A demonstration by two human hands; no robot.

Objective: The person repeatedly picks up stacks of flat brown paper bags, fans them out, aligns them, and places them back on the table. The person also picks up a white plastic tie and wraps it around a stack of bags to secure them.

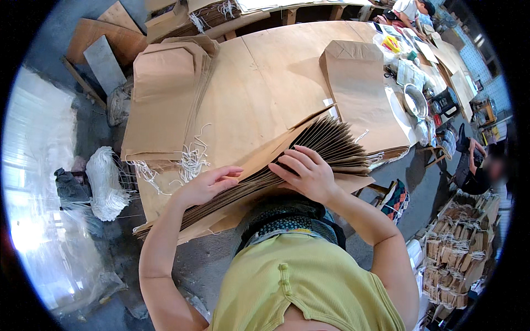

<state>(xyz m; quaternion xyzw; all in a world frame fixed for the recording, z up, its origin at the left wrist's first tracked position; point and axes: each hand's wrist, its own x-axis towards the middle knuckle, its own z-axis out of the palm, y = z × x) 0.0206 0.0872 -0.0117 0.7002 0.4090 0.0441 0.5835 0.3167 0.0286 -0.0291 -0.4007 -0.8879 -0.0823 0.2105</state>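
Observation:
A thick stack of brown paper bags (331, 144) lies along the table's near edge, its edges fanned out most widely at the right end. My right hand (306, 175) rests on the fanned edges with its fingers spread. Farther left, my left hand (208, 185) touches the same stack, its fingers stretched out and its underside hidden. Another pile of paper bags (163, 94) lies at the left of the table, white strings (193, 157) hanging from its near end. On the right is a third pile of bags (356, 94), also with white strings.
The light wooden table (254, 83) spans the middle. A metal bowl (415, 101) and other items crowd its right side. One person (408, 14) is at the far right, another person (476, 165) sits at right. Bundled bags (458, 254) stand lower right; white string (106, 185) hangs at left.

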